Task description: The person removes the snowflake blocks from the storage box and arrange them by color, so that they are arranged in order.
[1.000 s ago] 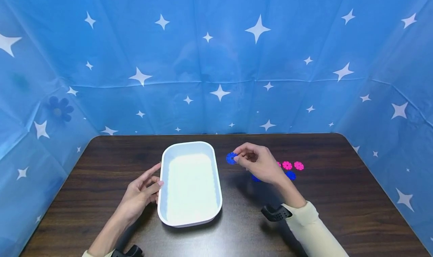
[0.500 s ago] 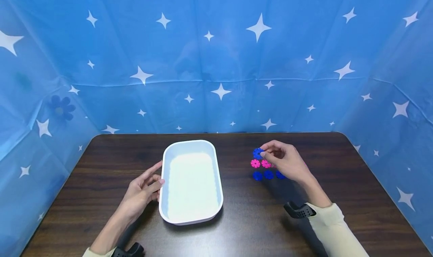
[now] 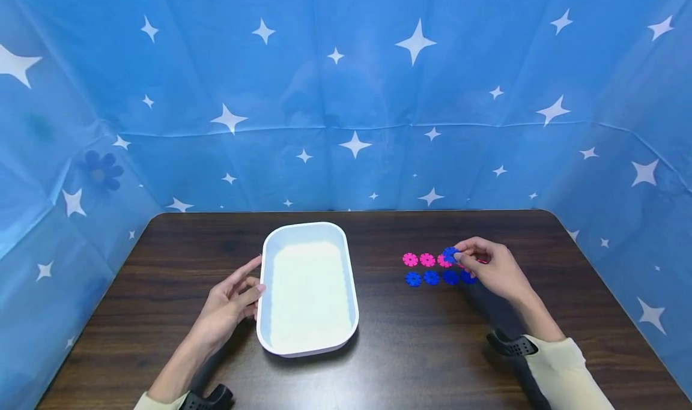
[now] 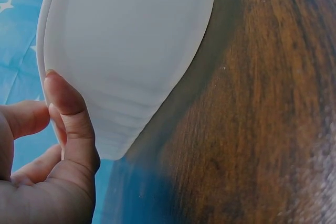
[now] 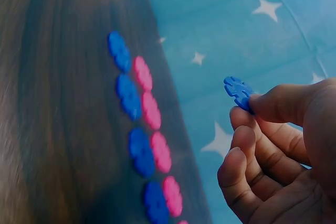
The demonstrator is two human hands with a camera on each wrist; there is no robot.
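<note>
Right hand [image 3: 494,269] holds a blue disc [image 3: 450,254] in a pinch between thumb and forefinger; the grip is clamped on the disc's edge. The right wrist view shows the same disc [image 5: 239,93] lifted clear of the tabletop [image 3: 405,350], notched rim visible, the remaining fingers [image 5: 247,156] curled beneath it.

The held disc sits at the 3 o'clock end of the pink row [image 3: 427,259], above it. Three pink discs are plainly seen in the head view; the hand hides whatever lies further toward 3 o'clock. Just beside that row, toward 6 o'clock, lies the blue row [image 3: 431,277] of four discs, the last one partly under the hand. From the right wrist, the two rows run side by side, blue [image 5: 128,95] and pink [image 5: 151,109], each disc close to its neighbour and flat on the wood.

Left hand [image 3: 229,305] rests at 9 o'clock of the white tray [image 3: 263,314]. Its fingers are straight, the grip apart and holding nothing; fingertips [image 4: 65,103] touch the tray's outer wall [image 4: 131,51].

The tray stands at centre of the tabletop, well apart from the discs, which lie at its 3 o'clock. Bare wood lies between them.

A blue cloth with white stars [image 3: 351,98] encloses the tabletop at 9, 12 and 3 o'clock. Cream sleeve [image 3: 562,368] and dark wrist mount [image 3: 510,345] show on the right forearm.
</note>
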